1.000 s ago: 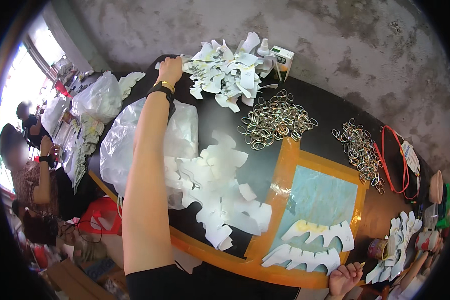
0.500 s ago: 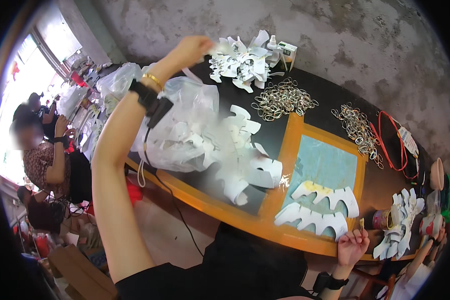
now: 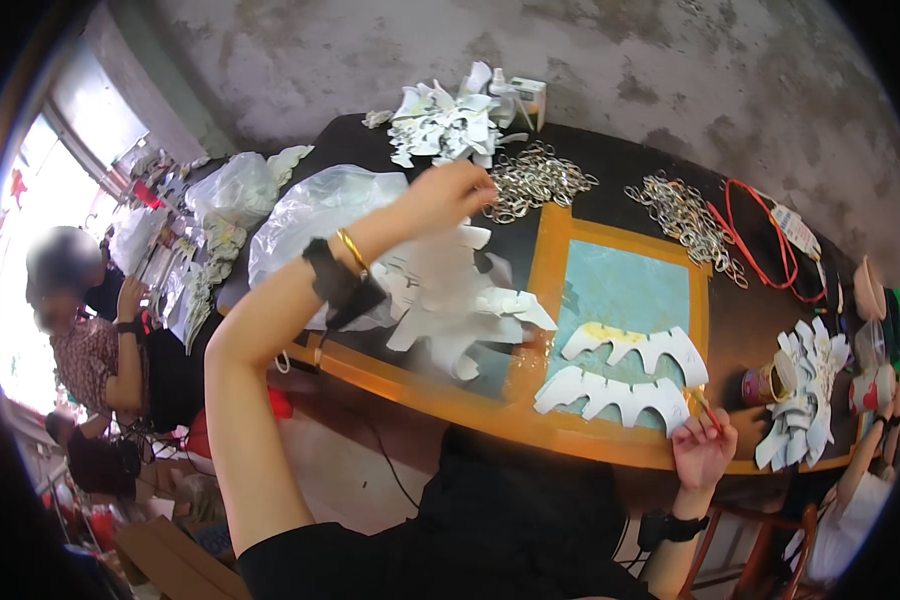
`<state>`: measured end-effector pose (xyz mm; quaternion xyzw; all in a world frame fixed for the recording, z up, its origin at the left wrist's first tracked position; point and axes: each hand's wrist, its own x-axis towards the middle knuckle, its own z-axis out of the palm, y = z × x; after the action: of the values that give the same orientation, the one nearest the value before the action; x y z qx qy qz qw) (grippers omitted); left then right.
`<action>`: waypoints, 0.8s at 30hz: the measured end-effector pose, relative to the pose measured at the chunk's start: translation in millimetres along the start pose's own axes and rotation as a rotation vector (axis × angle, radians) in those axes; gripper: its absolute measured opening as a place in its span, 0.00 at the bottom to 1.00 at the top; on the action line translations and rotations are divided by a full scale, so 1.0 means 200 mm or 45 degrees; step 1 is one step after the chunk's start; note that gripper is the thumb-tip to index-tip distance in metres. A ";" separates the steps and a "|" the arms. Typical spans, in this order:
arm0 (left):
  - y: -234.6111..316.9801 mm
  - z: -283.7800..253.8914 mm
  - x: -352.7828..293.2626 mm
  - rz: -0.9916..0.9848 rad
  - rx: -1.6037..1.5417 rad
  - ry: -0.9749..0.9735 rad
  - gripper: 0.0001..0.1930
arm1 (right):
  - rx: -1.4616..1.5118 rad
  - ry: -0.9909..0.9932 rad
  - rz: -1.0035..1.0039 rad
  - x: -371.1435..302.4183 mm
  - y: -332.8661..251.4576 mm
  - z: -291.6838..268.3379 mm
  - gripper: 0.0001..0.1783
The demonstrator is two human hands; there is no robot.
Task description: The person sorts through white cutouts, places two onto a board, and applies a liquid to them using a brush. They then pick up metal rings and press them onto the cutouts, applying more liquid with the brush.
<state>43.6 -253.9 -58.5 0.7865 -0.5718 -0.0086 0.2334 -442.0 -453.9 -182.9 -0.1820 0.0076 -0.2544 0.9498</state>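
1. Left hand [image 3: 452, 192], upper centre: fingers curled, near a pile of oval metal rings [image 3: 538, 182]; cannot tell if anything is held.
2. Right hand [image 3: 705, 452], lower right: gripping a thin brown stick [image 3: 710, 410], perhaps a brush.
3. Beside it lie a yellow-smeared white scalloped strip [image 3: 660, 346] and a plain one [image 3: 610, 392]; coating seems in hand, calling for a lowered tip.

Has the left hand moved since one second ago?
Yes; the left hand has moved rightward, much closer to the metal ring pile.
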 end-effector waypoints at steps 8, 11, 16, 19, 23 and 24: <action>0.76 0.16 -0.20 0.543 0.301 -0.125 0.14 | -0.179 0.087 -0.139 -0.01 0.02 -0.02 0.10; 1.12 0.27 -0.51 0.514 0.147 -0.465 0.15 | -0.151 0.091 -0.215 -0.03 0.02 -0.01 0.16; 1.37 0.55 -0.70 0.523 -0.280 -0.283 0.16 | -0.221 0.058 -0.433 -0.15 -0.04 0.14 0.13; 1.48 0.73 -0.67 0.539 -0.365 -0.100 0.16 | -0.450 0.053 -0.694 -0.30 -0.19 0.25 0.11; 1.56 0.82 -0.56 0.461 -0.284 -0.006 0.18 | -1.002 0.175 -1.131 -0.53 -0.45 0.33 0.12; 1.58 0.84 -0.52 0.483 -0.327 0.031 0.18 | -1.155 0.289 -1.196 -0.58 -0.48 0.34 0.12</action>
<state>-323.0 -294.5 -116.3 0.6289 -0.7007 -0.0279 0.3357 -581.2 -451.5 -95.1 -0.5199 0.1336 -0.6306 0.5605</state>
